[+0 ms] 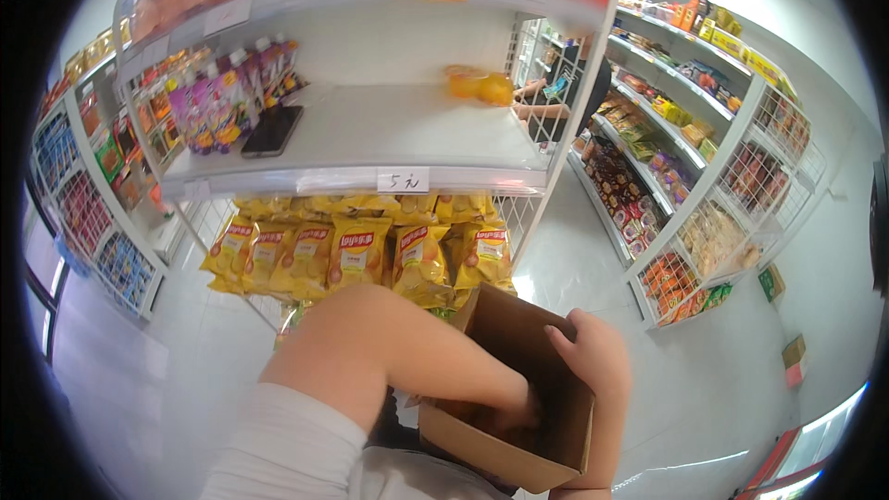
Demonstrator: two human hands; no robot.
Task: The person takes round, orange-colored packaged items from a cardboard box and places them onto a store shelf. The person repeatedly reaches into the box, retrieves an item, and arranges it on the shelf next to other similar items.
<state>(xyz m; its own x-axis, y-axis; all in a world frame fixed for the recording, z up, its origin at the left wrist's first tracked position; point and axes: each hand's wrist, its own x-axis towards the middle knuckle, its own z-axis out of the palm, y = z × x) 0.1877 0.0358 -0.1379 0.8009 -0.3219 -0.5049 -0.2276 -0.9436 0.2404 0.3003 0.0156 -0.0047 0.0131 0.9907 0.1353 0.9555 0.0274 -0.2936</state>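
An open cardboard box (pixel 507 458) is tilted close against my body. My right hand (pixel 597 351) grips its right rim, with the thumb over the edge. From the left, my bare left forearm reaches down into the box, where my left hand (pixel 517 403) is in shadow; its fingers and whatever they touch are hidden. Ahead of me is a white shelf (pixel 389 121). It bears purple spouted pouches (pixel 215 107) at the left, a dark smartphone (pixel 273 132) beside them, and orange-yellow packages (pixel 480 85) at the right end.
Yellow Lay's chip bags (pixel 358 253) fill the lower tier, just beyond my left arm. A handwritten price tag (pixel 403 180) is on the shelf edge. Wire-sided snack racks (pixel 694 222) flank the aisle at right. Behind the shelf's mesh end, a person (pixel 590 83) in dark clothing is partly visible.
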